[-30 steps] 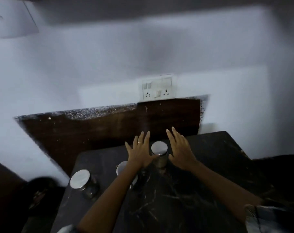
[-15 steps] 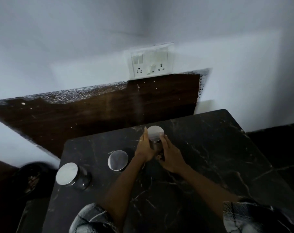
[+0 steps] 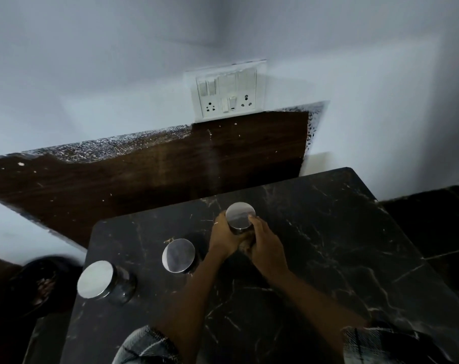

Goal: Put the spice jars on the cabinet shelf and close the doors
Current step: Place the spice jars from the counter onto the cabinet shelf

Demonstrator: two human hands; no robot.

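**Both hands on the far jar**

My left hand and right hand wrap around the far spice jar from either side on the black marble counter. Two more jars stand to its left, untouched.

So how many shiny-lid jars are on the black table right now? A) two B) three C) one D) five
B: three spice jars stand on the black marble table, the far jar gripped between the left hand and right hand, the middle jar just left of the hands, and the near jar by the table's left edge.
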